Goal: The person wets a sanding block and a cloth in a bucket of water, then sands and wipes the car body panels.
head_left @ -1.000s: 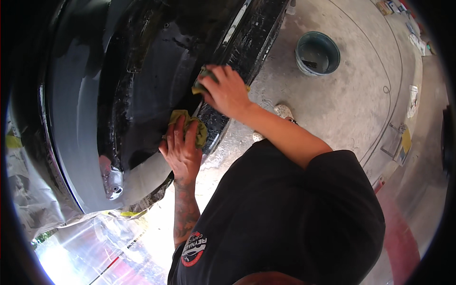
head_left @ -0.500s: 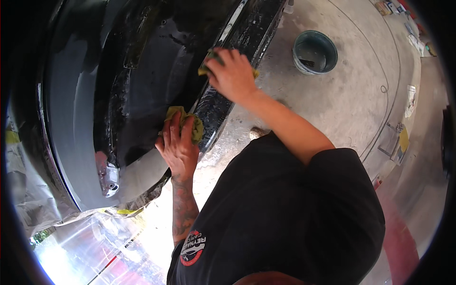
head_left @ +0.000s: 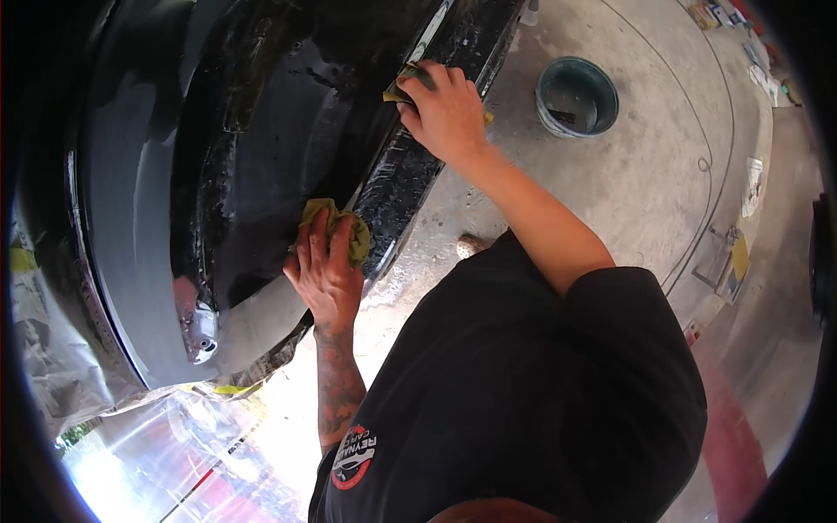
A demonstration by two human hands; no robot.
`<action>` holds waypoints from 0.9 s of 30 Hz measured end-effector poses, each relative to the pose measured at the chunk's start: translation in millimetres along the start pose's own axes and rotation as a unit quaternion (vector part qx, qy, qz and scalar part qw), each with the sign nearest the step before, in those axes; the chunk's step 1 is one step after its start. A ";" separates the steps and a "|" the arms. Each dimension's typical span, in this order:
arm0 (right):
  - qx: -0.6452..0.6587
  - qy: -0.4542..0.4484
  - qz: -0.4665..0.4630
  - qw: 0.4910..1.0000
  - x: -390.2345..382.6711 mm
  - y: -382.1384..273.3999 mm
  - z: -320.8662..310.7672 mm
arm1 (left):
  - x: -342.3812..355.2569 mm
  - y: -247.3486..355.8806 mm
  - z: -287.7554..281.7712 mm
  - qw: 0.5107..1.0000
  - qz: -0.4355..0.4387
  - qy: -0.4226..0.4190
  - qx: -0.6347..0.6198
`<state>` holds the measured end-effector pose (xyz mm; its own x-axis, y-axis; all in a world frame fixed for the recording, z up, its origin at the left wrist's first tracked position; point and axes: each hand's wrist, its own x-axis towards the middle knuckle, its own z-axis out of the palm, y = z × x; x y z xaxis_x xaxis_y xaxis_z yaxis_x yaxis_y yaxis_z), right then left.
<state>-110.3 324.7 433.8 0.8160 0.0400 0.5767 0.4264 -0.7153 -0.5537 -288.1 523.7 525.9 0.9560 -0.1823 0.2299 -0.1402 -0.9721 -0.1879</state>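
Note:
My left hand (head_left: 324, 266) is closed on a crumpled yellow-green cloth (head_left: 358, 242), pressed against the lower edge of a black car body panel (head_left: 288, 131). Farther up along the same edge, my right hand (head_left: 449, 113) grips a green and yellow pad (head_left: 399, 90). The pad rests on the wet-looking black sill (head_left: 388, 196), and a yellow bit of it shows past the far side of the fingers. My palm hides most of the pad. Whitish wet streaks and drops mark the sill.
A dark bucket (head_left: 577, 96) holding water and a dark piece stands on the concrete floor (head_left: 628, 192) to the right. A thin hose (head_left: 708, 122) curves beyond it. Plastic sheeting (head_left: 65, 366) hangs at the lower left. A small metal frame (head_left: 719, 261) lies far right.
My right hand has slid up and to the right along the sill with the pad. My left hand and its cloth have barely moved.

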 end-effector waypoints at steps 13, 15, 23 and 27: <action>-0.035 0.071 0.043 0.996 39.3 41.7 9.2 | 1.0 1.2 0.7 1.000 0.002 -0.016 -0.001; 0.007 0.040 0.048 0.998 20.4 9.4 9.1 | -1.3 1.6 1.4 0.999 -0.018 -0.028 0.017; 0.079 0.042 0.023 0.996 2.1 -7.0 18.3 | 0.4 3.0 -0.3 0.999 -0.022 -0.044 -0.004; 0.104 0.067 0.077 0.989 9.0 -12.7 17.4 | 1.7 4.9 1.6 0.999 -0.016 -0.030 0.001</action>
<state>-101.6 346.3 435.5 0.8243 -0.1617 0.5426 0.3835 -0.5455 -0.7452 -286.7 518.9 523.8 0.9736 -0.1428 0.1783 -0.1098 -0.9770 -0.1826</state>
